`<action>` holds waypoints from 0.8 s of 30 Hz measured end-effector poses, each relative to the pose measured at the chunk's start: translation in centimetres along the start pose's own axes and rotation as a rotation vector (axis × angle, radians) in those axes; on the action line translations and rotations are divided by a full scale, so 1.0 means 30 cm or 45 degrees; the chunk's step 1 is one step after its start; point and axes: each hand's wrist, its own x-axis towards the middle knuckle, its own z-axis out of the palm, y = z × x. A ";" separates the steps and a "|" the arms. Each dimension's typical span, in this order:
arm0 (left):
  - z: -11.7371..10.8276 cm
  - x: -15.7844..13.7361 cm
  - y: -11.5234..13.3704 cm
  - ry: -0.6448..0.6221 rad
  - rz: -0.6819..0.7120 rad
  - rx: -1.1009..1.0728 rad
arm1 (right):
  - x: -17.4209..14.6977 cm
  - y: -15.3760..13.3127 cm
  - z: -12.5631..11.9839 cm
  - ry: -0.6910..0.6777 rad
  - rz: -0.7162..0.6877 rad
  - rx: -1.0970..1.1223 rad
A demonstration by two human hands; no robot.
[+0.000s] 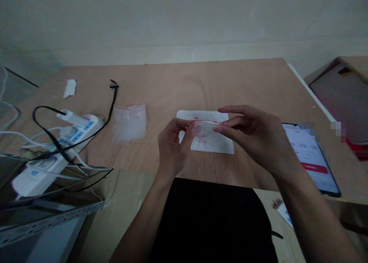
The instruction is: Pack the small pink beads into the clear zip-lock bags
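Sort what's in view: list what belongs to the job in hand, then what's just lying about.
Seems part of the job:
red-edged clear plastic bag, held between left hand and right hand
white rectangular sheet beneath it
translucent square bags with red edges, at left

Apparently just lying about:
long white power strip
thin black cable
small white scrap
black-edged phone with a lit screen

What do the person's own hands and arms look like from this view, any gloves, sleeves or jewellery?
The left hand and right hand are bare; no gloves, rings, watch or bracelet show. No sleeves show on the left forearm or right forearm. Plain black clothing shows between them.
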 end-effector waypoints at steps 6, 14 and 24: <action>0.005 0.003 -0.006 -0.005 -0.103 -0.268 | -0.020 0.018 0.023 0.051 0.092 0.225; -0.009 -0.005 0.022 -0.080 -0.084 -0.119 | -0.039 0.020 0.055 0.062 0.115 0.303; -0.023 -0.011 0.031 -0.170 -0.116 0.056 | -0.043 0.017 0.061 0.143 0.070 0.201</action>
